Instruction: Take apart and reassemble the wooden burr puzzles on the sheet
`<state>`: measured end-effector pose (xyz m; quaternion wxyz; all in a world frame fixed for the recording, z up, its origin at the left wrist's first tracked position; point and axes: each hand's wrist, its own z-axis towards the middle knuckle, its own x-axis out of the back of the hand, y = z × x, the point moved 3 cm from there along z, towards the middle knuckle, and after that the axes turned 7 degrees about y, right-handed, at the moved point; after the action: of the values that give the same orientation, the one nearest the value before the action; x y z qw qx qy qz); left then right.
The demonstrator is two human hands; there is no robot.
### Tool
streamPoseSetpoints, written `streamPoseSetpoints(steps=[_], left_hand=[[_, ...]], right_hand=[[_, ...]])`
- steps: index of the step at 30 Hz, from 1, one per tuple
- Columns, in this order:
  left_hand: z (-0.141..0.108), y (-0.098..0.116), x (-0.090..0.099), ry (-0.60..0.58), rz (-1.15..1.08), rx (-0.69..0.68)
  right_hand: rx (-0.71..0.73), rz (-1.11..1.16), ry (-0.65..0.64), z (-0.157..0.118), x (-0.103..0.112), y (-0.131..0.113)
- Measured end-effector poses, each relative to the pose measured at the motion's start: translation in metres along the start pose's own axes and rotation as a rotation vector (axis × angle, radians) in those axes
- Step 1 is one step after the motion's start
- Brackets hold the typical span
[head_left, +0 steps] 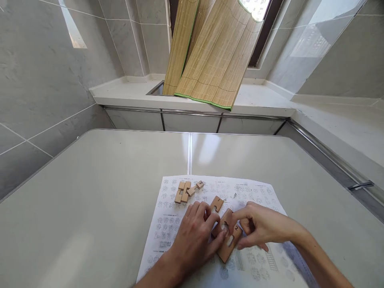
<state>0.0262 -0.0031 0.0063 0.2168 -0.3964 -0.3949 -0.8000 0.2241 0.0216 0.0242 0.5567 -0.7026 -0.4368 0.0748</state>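
A notched wooden puzzle piece (pixel 227 215) lies between my two hands on a printed paper sheet (pixel 168 234). My left hand (pixel 196 230) has its fingers curled at the left side of this piece and its thumb on the lower end. My right hand (pixel 264 224) reaches in from the right, with forefinger and thumb on either side of the upper end of a slotted wooden piece marked 2 (pixel 225 252). Just beyond my left fingertips is a wooden piece marked 1 (pixel 218 202). My hands partly cover all of these pieces.
Farther up the sheet lie a cluster of small wooden blocks (pixel 182 193) and a small piece marked 3 (pixel 200 184). The pale table (pixel 105 192) extends around the paper. A bamboo mat (pixel 216 60) hangs over the ledge (pixel 129 94) by the window.
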Motion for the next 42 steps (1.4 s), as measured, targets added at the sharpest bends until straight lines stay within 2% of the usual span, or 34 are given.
streamPoseSetpoints(steps=[6, 10, 14, 23, 28, 33, 38, 42], left_hand=[[-0.001, -0.001, -0.003, 0.003, 0.005, 0.03], [-0.001, -0.002, -0.005, 0.033, 0.028, 0.053], [-0.002, -0.002, -0.006, 0.054, 0.079, 0.05], [-0.001, -0.003, -0.004, 0.073, 0.117, 0.024], [-0.003, -0.005, -0.005, 0.045, 0.096, 0.034], [-0.003, -0.005, -0.005, 0.023, 0.078, 0.048], [-0.003, -0.003, -0.004, 0.019, 0.087, 0.052], [-0.003, -0.003, -0.005, 0.013, 0.087, 0.033]], right_hand=[[0.06, -0.091, 0.059, 0.002, -0.001, -0.001], [0.037, -0.144, 0.137, 0.0, 0.003, 0.004], [0.007, -0.201, 0.158, 0.0, 0.005, 0.009], [0.091, -0.27, 0.196, 0.003, 0.006, 0.014], [0.036, -0.214, 0.16, 0.003, 0.005, 0.02], [-0.071, -0.119, 0.061, 0.001, 0.005, 0.023], [0.002, -0.005, 0.046, 0.001, 0.005, 0.012], [0.061, 0.116, 0.115, 0.006, 0.002, 0.009]])
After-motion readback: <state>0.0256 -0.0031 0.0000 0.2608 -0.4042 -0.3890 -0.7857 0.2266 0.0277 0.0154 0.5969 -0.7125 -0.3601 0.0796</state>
